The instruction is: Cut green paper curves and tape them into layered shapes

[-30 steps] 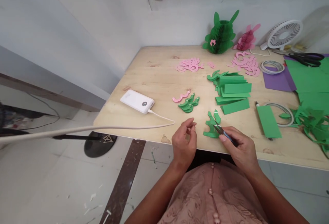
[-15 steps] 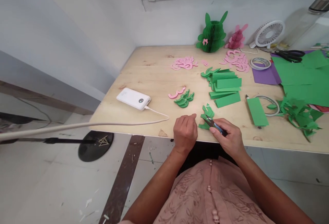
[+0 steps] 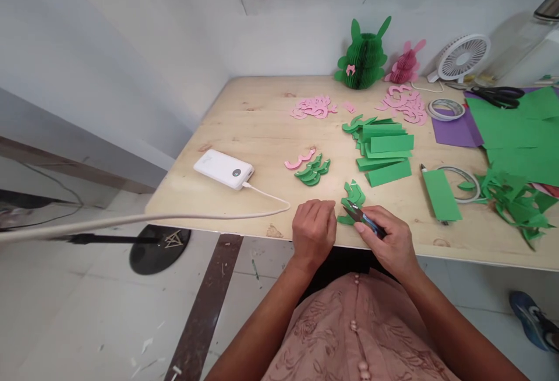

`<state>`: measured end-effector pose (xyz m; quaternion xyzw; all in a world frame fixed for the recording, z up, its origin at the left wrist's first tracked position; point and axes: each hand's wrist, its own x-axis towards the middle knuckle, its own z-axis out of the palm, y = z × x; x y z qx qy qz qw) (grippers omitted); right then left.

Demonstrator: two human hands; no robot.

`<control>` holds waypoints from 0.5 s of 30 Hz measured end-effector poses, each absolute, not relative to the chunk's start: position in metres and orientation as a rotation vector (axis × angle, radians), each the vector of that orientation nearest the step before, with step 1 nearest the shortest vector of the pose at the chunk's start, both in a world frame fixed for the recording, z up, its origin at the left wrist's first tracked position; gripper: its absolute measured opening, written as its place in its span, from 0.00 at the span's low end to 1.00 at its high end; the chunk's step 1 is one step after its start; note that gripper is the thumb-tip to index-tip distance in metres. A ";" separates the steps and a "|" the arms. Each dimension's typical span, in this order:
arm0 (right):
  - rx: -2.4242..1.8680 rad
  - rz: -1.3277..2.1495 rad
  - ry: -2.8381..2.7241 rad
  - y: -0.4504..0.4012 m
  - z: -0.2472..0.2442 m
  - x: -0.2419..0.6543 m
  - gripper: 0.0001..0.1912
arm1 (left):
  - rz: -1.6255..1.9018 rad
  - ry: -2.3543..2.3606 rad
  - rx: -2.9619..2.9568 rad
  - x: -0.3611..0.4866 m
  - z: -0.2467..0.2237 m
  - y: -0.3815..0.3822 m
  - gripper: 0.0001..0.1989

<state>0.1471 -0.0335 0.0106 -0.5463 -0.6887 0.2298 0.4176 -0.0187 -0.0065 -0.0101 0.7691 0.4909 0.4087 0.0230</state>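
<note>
My right hand is closed around small dark-bladed snips with a blue-and-black handle. The blades point up and left across a curved green paper cutout near the table's front edge. Close against the left side of this paper is my left hand, its fingers curled in and their tips hidden; a green strip shows at its edge. Farther up lie several leaf-like green cutouts and a wavy pink cutout. Folded green paper pieces are stacked beyond my right hand.
A white power bank with a cable lies left. Pink cutouts, a green paper rabbit and a pink one are behind. Rightward are a fan, tape roll, black scissors and green scraps.
The snips' tips have shifted slightly left and down over the green paper. The view has moved a little, and a shoe now shows at lower right. Both hands stay closed.
</note>
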 end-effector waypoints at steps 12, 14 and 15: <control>-1.425 0.837 -1.582 -0.030 0.021 0.147 0.09 | 1.001 1.191 2.230 -0.030 0.006 -0.005 0.10; -1.433 0.853 -1.586 -0.030 0.023 0.147 0.09 | 0.951 1.206 2.259 -0.029 0.007 -0.005 0.08; -1.435 0.855 -1.592 -0.030 0.023 0.147 0.09 | 0.935 1.217 2.269 -0.028 0.007 -0.005 0.07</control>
